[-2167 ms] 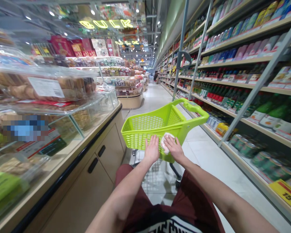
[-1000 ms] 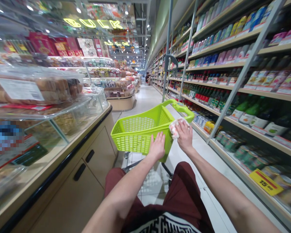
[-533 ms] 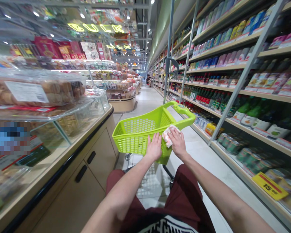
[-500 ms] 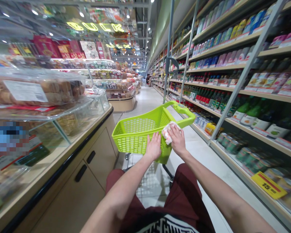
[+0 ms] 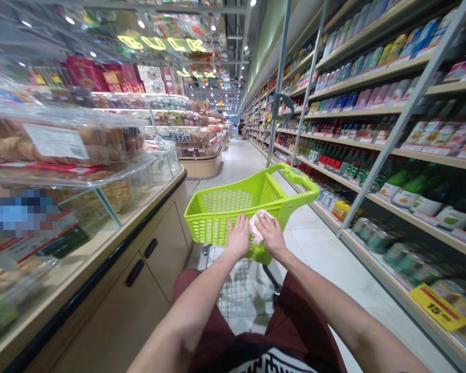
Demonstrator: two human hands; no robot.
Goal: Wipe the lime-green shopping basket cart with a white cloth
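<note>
In front of my knees stands a lime-green shopping cart [image 5: 205, 228] with a perforated basket and a looped handle [image 5: 308, 194] at its right end. My left hand [image 5: 238, 237] lies against the near side of the basket, fingers stretched out and holding nothing. Just right of it, my right hand [image 5: 270, 235] presses a crumpled white and pink cloth [image 5: 261, 215] onto the same side wall. Part of the cloth is hidden under the fingers. The two hands are close together.
A wooden counter [image 5: 155, 269] with glass bins and packaged baked goods [image 5: 58, 137] runs along my left. Shelves [image 5: 373, 199] of bottles and cans line the right, with a yellow price tag [image 5: 438, 306] low down. Farther along the aisle is a person [image 5: 241, 128].
My right hand has slid the cloth left and slightly down along the basket's side, away from the handle and closer to my left hand. My left hand stays on the basket. The view has shifted slightly.
</note>
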